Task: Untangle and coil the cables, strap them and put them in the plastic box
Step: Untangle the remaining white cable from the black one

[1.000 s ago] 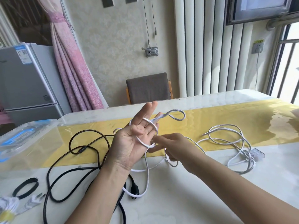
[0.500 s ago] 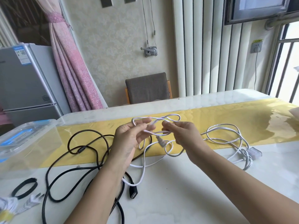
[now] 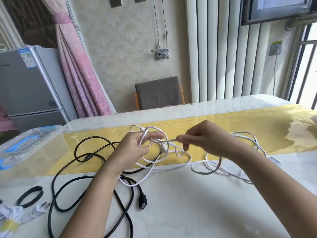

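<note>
The right hand [image 3: 205, 138], fingers pinching the white cable [image 3: 169, 140], has drawn rightward from the left hand [image 3: 133, 150] — fingers curled through its loops — so untangling advances.

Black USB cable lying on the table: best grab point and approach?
Probably the socket plug ending the black cable: come from above and pinch its flat sides. It is rigid, lies on bare table at the free end, clear of the white cable crossing farther up.

Head-worn view, forward-down, near the table [image 3: 188, 212]
</note>
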`<state>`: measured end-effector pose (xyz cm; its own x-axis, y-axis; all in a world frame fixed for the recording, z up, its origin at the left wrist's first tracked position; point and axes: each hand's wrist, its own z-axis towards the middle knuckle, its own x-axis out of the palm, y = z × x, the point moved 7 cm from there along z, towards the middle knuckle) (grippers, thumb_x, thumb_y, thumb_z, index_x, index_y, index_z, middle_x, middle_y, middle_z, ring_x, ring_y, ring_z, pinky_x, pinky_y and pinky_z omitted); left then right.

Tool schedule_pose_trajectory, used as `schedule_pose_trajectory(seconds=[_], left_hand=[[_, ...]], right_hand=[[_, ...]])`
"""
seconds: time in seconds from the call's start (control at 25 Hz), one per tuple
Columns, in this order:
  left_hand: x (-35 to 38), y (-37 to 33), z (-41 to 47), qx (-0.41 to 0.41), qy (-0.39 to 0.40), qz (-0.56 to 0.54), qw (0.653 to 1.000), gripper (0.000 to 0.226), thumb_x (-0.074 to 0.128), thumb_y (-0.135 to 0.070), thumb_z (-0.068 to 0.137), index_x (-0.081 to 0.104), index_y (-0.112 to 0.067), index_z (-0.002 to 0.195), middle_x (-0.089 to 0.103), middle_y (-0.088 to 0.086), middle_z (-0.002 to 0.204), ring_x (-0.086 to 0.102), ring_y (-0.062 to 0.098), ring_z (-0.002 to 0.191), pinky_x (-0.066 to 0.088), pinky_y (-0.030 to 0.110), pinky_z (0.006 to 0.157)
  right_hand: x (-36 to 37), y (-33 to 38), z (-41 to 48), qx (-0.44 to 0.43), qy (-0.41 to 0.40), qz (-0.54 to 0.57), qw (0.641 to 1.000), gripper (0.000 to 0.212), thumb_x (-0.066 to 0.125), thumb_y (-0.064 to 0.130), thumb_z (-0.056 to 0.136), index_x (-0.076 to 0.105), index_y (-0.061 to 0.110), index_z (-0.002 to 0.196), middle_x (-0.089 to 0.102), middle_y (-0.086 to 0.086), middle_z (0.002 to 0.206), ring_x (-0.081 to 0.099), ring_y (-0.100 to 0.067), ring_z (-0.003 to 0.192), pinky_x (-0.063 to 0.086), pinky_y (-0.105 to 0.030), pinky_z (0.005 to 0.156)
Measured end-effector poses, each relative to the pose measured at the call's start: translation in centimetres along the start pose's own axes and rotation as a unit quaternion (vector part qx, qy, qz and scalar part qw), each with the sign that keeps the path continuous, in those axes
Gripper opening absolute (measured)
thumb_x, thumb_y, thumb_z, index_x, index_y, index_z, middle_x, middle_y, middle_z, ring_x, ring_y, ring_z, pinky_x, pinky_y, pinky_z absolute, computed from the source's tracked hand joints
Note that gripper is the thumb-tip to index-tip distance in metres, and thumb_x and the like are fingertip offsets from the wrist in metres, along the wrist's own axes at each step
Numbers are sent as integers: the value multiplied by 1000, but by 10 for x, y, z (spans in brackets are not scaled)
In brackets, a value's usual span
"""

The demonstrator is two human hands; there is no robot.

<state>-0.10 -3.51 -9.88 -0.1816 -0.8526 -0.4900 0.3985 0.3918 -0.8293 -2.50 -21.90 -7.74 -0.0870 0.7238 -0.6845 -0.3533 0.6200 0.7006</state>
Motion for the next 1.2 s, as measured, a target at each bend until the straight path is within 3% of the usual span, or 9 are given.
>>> schedule_pose_trajectory(seconds=[0.16,0.24,0.32,0.48,0.64,0.8,0.88,1.04,1.2], left_hand=[[-30,9,-2,-69,-153,-128,977,46,49,24,74,73,-14,67,74,3,85,71,16,75,56,20,66],[-42,17,-3,-95,-231,-52,967,24,65,6,69,65,-18,73,70,-1,87,67,17,80,52,21,65],[-45,20,-4,-106,-251,63,960,25,68,-8,63,63,-24,81,66,-7,93,60,11,87,44,23,70],[-43,15,-6,-73,-282,79,953,35,63,5,74,60,-30,80,65,-6,96,59,8,95,40,22,79],[-15,15,1,-93,-184,41,978,27,58,3,81,65,-20,68,63,-7,65,53,-3,56,40,14,61],[-5,20,2,-140,-179,-57,972,24,46,5,86,62,-14,85,67,-3,72,57,7,53,42,13,48],[-2,20,0,-153,-191,-64,968,23,45,3,85,57,-16,90,67,-2,78,54,8,51,38,16,42],[5,19,-2,-162,-191,-89,964,22,46,0,85,52,-16,100,67,-2,80,50,5,43,34,18,37],[23,13,-3,-176,-109,-96,974,33,44,2,82,53,-18,107,69,4,79,35,12,41,25,15,37]], right_hand=[[-50,-10,-2,-34,-157,230,960,40,62,52,75,63,18,54,27,6,47,19,-13,47,15,-28,49],[-61,-22,-2,-25,-223,275,935,41,63,50,78,61,17,54,24,9,46,17,-12,46,13,-29,51],[-60,-31,0,-1,-250,287,925,42,62,42,87,59,16,54,24,8,46,18,-13,46,14,-30,51],[-46,-42,6,60,-182,169,967,36,56,27,94,65,8,65,44,7,47,42,-11,41,36,-21,50],[-21,-39,9,83,-71,11,994,22,53,16,92,70,15,79,62,0,64,62,-11,54,47,-27,62],[0,-4,-3,46,-17,-117,992,40,62,55,81,64,15,71,62,2,61,59,-15,58,48,-32,64],[17,9,-12,52,27,-151,987,46,65,61,74,66,15,67,65,-1,62,60,-17,60,50,-33,65],[33,27,-9,-20,-65,-138,988,12,68,32,85,74,25,92,69,7,81,62,-14,77,47,-27,70],[37,6,-2,1,-173,-109,979,19,62,33,88,65,17,98,68,1,89,61,-23,84,48,-36,75]])
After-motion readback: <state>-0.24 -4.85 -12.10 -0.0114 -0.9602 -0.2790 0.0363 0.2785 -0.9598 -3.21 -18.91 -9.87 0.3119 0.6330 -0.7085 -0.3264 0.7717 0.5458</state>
